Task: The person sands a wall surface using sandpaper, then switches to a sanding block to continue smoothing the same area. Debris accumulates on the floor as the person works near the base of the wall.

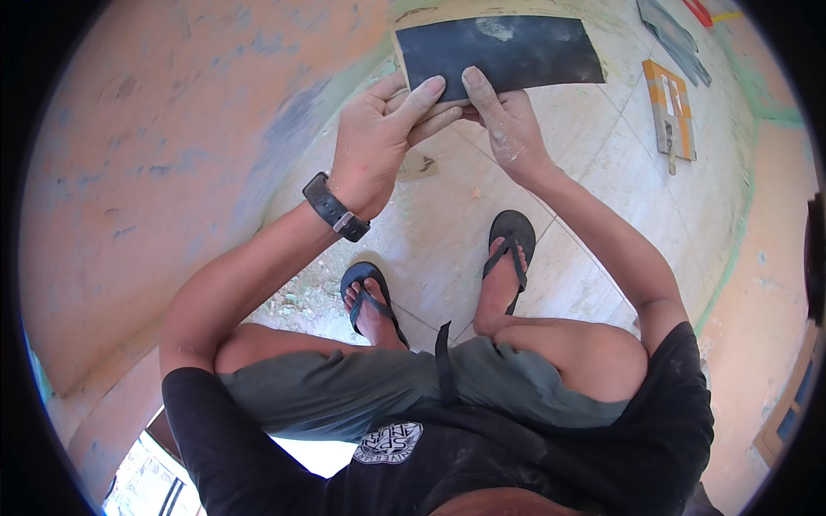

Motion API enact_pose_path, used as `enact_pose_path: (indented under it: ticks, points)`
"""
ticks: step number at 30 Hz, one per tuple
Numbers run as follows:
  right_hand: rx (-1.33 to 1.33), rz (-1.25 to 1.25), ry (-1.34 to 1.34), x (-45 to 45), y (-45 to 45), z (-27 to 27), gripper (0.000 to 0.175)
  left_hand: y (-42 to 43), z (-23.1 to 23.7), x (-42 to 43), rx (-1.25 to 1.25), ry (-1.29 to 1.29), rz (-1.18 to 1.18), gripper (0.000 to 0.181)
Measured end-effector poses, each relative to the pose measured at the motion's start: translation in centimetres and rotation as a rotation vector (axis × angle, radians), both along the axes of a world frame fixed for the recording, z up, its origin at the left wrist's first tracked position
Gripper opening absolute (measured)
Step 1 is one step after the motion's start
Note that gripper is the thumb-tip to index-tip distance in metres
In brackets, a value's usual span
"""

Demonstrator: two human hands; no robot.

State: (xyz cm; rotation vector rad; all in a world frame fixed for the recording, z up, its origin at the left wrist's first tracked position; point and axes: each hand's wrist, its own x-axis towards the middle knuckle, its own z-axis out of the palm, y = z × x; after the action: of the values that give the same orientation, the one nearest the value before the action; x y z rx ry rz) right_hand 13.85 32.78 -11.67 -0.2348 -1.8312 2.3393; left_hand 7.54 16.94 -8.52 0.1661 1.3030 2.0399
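A dark sheet of sandpaper point(516, 55) is stretched out flat at the top of the view, with a pale dusty patch near its upper edge. My left hand point(381, 129) pinches its lower left part, thumb on the dark face and fingers behind. Further right along the lower edge, my right hand point(513, 132) grips it the same way. White dust coats both thumbs. A light brown edge shows along the sheet's left side; I cannot tell whether it is the backing or another layer.
At left rises a wall point(161, 148) with worn, patchy paint. Paint flakes point(300, 297) lie on the tiled floor point(581, 258) by one sandalled foot. At right, a scraper point(671, 145) rests on a taped cardboard piece point(661, 97), near a grey limp item point(674, 42). A brown scrap point(419, 166) lies below my hands.
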Motion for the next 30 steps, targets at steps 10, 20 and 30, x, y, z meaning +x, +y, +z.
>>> enact_pose_path:
  ticks: [10, 20, 30]
  points:
    - [0.034, -0.171, 0.070, -0.5, -1.4, 0.9, 0.040, -0.4, -0.2, -0.3, -0.009, 0.138, -0.053, 0.034]
    - [0.259, -0.067, 0.084, 0.3, -0.7, 0.4, 0.045, -0.6, 0.7, 0.0, -0.079, 0.026, -0.057, 0.033]
    - [0.146, -0.008, 0.070, -0.2, 0.1, 0.4, 0.049, -1.0, 0.2, -0.9, -0.031, 0.013, -0.099, 0.031]
